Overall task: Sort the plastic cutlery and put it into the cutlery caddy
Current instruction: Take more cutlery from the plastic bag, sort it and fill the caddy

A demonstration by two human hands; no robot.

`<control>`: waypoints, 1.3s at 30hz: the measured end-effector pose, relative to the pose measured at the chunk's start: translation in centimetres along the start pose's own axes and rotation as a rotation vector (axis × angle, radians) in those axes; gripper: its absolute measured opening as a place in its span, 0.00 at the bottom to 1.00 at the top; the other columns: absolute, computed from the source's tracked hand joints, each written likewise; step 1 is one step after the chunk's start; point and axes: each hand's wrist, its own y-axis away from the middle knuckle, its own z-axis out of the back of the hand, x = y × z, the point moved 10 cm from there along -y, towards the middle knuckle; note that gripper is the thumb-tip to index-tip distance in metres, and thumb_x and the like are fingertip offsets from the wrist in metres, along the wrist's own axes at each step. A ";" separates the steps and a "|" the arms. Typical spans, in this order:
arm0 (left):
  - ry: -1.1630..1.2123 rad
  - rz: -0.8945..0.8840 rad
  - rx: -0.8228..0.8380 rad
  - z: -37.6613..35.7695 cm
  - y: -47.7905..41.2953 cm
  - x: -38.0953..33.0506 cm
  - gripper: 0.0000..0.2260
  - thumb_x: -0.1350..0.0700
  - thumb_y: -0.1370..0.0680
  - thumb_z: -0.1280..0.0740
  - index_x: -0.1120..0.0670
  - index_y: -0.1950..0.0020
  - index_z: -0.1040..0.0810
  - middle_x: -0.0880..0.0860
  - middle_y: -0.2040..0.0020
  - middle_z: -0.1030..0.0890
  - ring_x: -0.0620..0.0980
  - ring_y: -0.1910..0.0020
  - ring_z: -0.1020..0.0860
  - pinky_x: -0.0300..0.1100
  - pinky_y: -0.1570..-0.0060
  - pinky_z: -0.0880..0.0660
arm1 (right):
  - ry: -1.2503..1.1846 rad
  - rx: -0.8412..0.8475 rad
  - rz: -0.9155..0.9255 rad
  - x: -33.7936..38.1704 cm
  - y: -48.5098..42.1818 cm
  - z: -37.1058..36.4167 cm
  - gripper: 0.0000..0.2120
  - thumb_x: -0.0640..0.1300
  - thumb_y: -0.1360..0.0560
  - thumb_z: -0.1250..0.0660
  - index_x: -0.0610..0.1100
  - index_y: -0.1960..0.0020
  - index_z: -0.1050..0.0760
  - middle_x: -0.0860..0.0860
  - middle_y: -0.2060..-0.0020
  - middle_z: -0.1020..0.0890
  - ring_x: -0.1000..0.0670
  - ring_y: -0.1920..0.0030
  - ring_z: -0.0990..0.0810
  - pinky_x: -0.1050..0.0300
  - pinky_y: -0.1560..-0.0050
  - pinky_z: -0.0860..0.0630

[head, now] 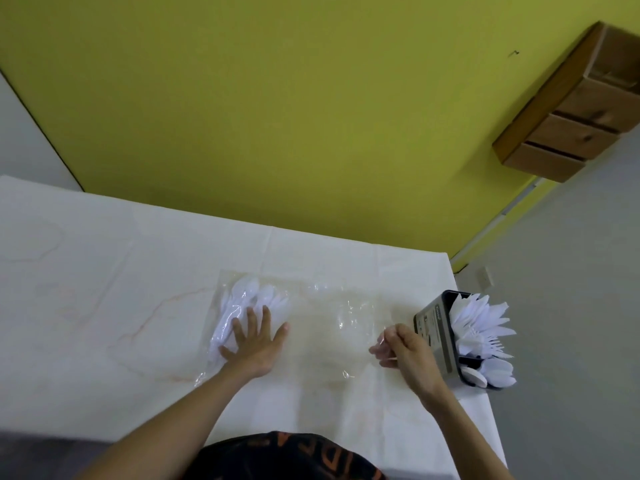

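Note:
A clear plastic bag [322,317] lies flat on the white table [104,271]. Several white plastic spoons [249,294] are bunched inside its left end. My left hand [258,341] lies flat with fingers spread on that end, over the spoon handles. My right hand [403,348] pinches the bag's right edge between thumb and fingers. Just right of that hand, at the table's right edge, stands the dark cutlery caddy [438,327], holding white knives and forks [481,320] in its far part and spoons [493,374] in its near part.
The table's right edge runs just past the caddy, with grey floor [571,341] beyond. A yellow wall [277,116] stands behind the table. A wooden shelf unit [571,112] hangs at the upper right.

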 end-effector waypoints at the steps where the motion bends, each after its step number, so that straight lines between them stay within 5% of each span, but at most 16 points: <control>1: -0.001 0.001 -0.004 -0.1 0.0 -0.1 0.31 0.32 0.23 0.60 0.42 0.25 0.68 0.46 0.24 0.71 0.55 0.25 0.69 0.67 0.30 0.61 | -0.033 -0.010 0.038 0.2 0.1 -0.1 0.11 0.40 0.17 0.43 0.37 0.54 0.27 0.47 0.59 0.14 0.46 0.50 0.16 0.54 0.49 0.22; 4: -0.016 0.011 -0.021 -0.2 -0.2 0.1 0.31 0.33 0.22 0.60 0.42 0.25 0.69 0.46 0.25 0.72 0.55 0.26 0.71 0.67 0.31 0.63 | -0.149 0.099 0.033 -0.1 0.1 -0.8 0.07 0.36 0.21 0.36 0.37 0.43 0.27 0.45 0.49 0.15 0.47 0.45 0.17 0.53 0.41 0.24; 8: -0.010 0.011 -0.028 -0.1 -0.1 0.0 0.31 0.33 0.22 0.60 0.42 0.25 0.70 0.47 0.25 0.73 0.55 0.26 0.72 0.67 0.31 0.63 | -0.016 0.204 0.002 -0.8 -0.6 -0.5 0.09 0.32 0.20 0.39 0.37 0.42 0.24 0.41 0.49 0.15 0.41 0.47 0.16 0.51 0.45 0.21; 12: 0.029 0.009 -0.042 -0.1 -0.3 -0.4 0.30 0.33 0.22 0.60 0.42 0.26 0.70 0.46 0.25 0.73 0.54 0.26 0.72 0.67 0.31 0.63 | -0.048 0.196 0.042 0.6 -1.4 0.2 0.11 0.35 0.18 0.42 0.42 0.39 0.25 0.45 0.48 0.15 0.47 0.49 0.16 0.59 0.51 0.23; 18: 0.023 0.046 -0.084 0.6 -1.2 1.0 0.31 0.33 0.22 0.60 0.42 0.25 0.70 0.46 0.26 0.74 0.54 0.27 0.73 0.68 0.32 0.64 | 0.192 0.360 0.009 -0.7 -1.1 -1.1 0.29 0.31 0.27 0.29 0.52 0.31 0.30 0.44 0.50 0.16 0.42 0.49 0.17 0.50 0.42 0.20; 23: 0.022 0.030 -0.112 0.4 -1.7 1.1 0.29 0.35 0.21 0.60 0.42 0.25 0.70 0.46 0.26 0.74 0.54 0.27 0.73 0.69 0.32 0.64 | 0.037 0.318 -0.106 -1.4 -1.0 -1.0 0.09 0.38 0.23 0.33 0.38 0.44 0.21 0.38 0.54 0.15 0.37 0.48 0.17 0.42 0.39 0.23; 27: -0.003 0.022 -0.281 2.1 -1.7 1.5 0.25 0.40 0.19 0.55 0.45 0.22 0.51 0.50 0.21 0.57 0.56 0.23 0.61 0.65 0.30 0.54 | -0.008 0.264 -0.288 -1.3 -1.8 -1.1 0.18 0.61 0.21 0.40 0.50 0.39 0.28 0.40 0.53 0.15 0.37 0.56 0.15 0.47 0.54 0.17; 29: 0.006 0.026 -0.517 5.0 -0.7 1.7 0.21 0.46 0.18 0.46 0.53 0.28 0.36 0.56 0.25 0.41 0.59 0.27 0.45 0.59 0.33 0.42 | 0.062 0.239 -0.213 -1.1 -3.2 -2.3 0.15 0.56 0.19 0.41 0.49 0.38 0.29 0.41 0.51 0.15 0.38 0.57 0.14 0.47 0.56 0.16; 31: 0.093 0.124 -0.692 7.7 0.1 3.5 0.19 0.51 0.20 0.40 0.59 0.32 0.32 0.60 0.30 0.34 0.62 0.33 0.37 0.58 0.38 0.36 | -0.038 0.168 -0.111 -0.8 -4.6 -2.6 0.11 0.45 0.17 0.41 0.43 0.39 0.25 0.42 0.43 0.17 0.40 0.49 0.16 0.46 0.45 0.19; 35: 0.246 0.386 -0.541 8.4 -1.7 9.1 0.20 0.50 0.19 0.42 0.64 0.35 0.32 0.66 0.35 0.32 0.65 0.35 0.35 0.59 0.41 0.32 | -0.631 0.223 -0.270 -2.4 -4.9 -3.5 0.20 0.50 0.18 0.43 0.36 0.37 0.25 0.45 0.37 0.20 0.38 0.37 0.22 0.41 0.35 0.27; 37: 0.203 0.344 -0.483 8.5 -2.8 9.9 0.19 0.49 0.19 0.41 0.65 0.38 0.30 0.66 0.37 0.30 0.65 0.37 0.33 0.57 0.42 0.30 | -0.723 0.227 -0.423 -4.5 -4.7 -3.7 0.27 0.57 0.17 0.51 0.37 0.36 0.25 0.41 0.39 0.19 0.33 0.39 0.22 0.39 0.39 0.24; 39: 0.239 0.252 -0.524 9.4 -3.1 9.6 0.16 0.52 0.19 0.41 0.65 0.43 0.27 0.66 0.42 0.25 0.65 0.42 0.28 0.55 0.44 0.28 | -0.724 0.234 -0.501 -6.0 -4.8 -3.8 0.25 0.54 0.16 0.49 0.38 0.34 0.27 0.38 0.39 0.20 0.34 0.42 0.19 0.44 0.48 0.18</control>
